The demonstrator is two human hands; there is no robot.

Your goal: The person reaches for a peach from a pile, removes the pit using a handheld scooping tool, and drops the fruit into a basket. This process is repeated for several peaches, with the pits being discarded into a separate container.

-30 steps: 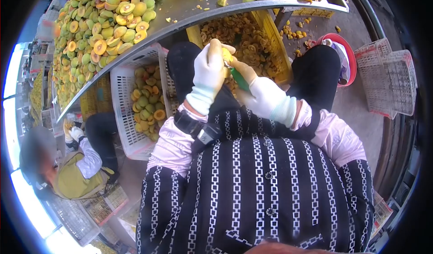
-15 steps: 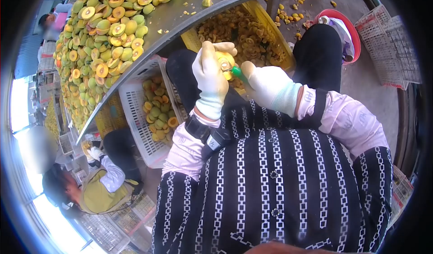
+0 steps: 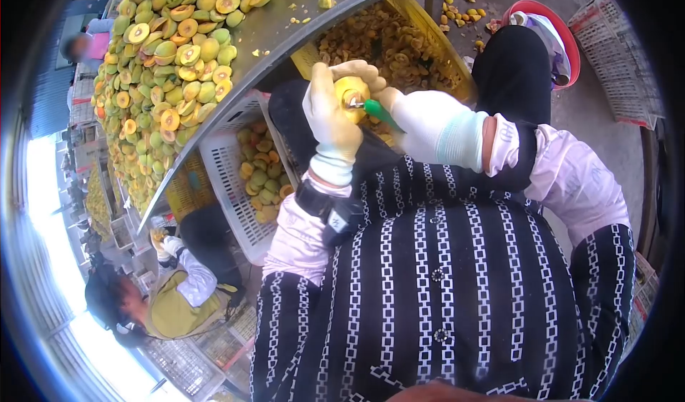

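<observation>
My left hand [image 3: 334,109], in a white glove, is closed around a cut half of yellow peach-like fruit [image 3: 352,91] with its cut face towards me. In my gloved right hand [image 3: 428,125] is a green-handled pitting tool [image 3: 380,112]. Its short metal tip touches the middle of the cut face, at the pit. The exact shape of the tip is too small to make out. Both hands are close together above my lap, just this side of a yellow crate [image 3: 464,81] that holds brownish pits and scraps.
A metal-edged table [image 3: 275,45] carries a large heap of halved fruit [image 3: 171,52]. Below its edge stands a white crate [image 3: 227,181] with more halves. To the right are a red tub [image 3: 571,52] and stacked crates [image 3: 612,63]. A co-worker [image 3: 182,295] sits at lower left.
The tool's tip has moved left onto the middle of the cut face, and the fruit half is turned more towards me. The whole view has shifted slightly.
</observation>
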